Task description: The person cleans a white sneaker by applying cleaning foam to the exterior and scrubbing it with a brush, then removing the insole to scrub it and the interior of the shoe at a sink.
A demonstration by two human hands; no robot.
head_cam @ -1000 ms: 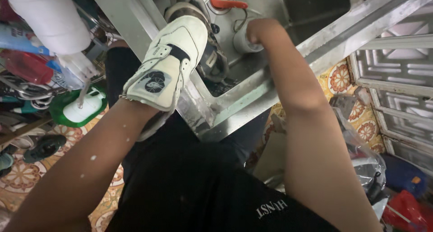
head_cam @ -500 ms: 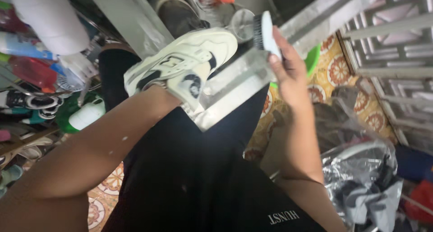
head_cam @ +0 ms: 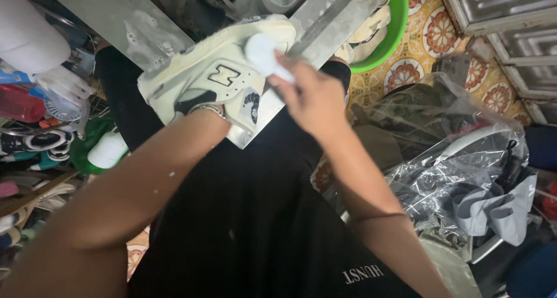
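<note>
Cream suede-and-mesh sneaker sleeved over hidden left hand, right hand fingers pinching white oval brush against it

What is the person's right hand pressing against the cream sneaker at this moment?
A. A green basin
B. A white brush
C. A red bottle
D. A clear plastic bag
B. The right hand grips a white brush whose head lies on the side of the cream sneaker, while the left hand is tucked inside the shoe and hidden from view.
</note>
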